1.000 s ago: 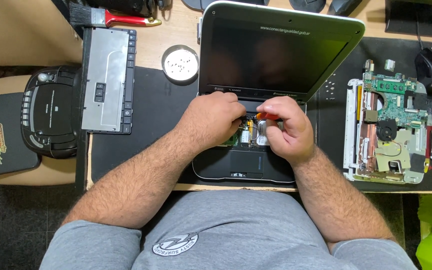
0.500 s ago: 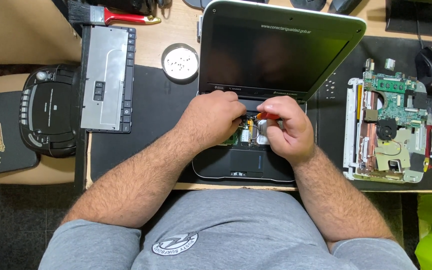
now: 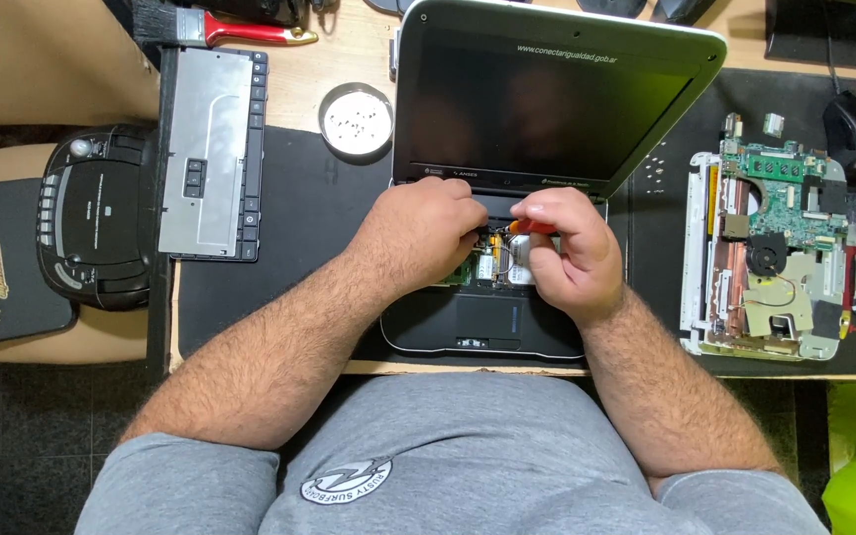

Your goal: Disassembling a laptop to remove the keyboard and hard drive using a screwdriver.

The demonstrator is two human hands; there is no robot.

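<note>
Small dark laptop [image 3: 547, 119] sits open at the middle of the desk, on a black mat [image 3: 299, 248], keyboard taken out so the inner board shows under the hands. Screen is dark and tilted back. Touchpad area at the near edge is uncovered.

Right hand [image 3: 572, 253] is curled, thumb and forefinger pressed together on a thin tool with an orange-red handle [image 3: 530, 227], probably a small screwdriver, tip hidden behind the fingers. Tool points left toward the opened bay. Left hand [image 3: 423, 233] lies knuckles up over the left part of the bay, fingers bent down into it; what they pinch, if anything, cannot be told. The two hands are just beside each other, nearly touching over the exposed board.

Left of the laptop, a removed keyboard [image 3: 210, 154] lies face down, silver back up, partly on the mat. Between it and the laptop lid stands a round metal dish [image 3: 356, 121] with small screws in it. Brush with a red handle [image 3: 220, 28] lies at the far edge. Black portable radio [image 3: 96, 213] sits at far left, off the desk.

Right of the laptop, a second stripped machine [image 3: 770, 248] in a white frame, green circuit board and fan visible. A black mouse [image 3: 852, 129] beyond it.
</note>
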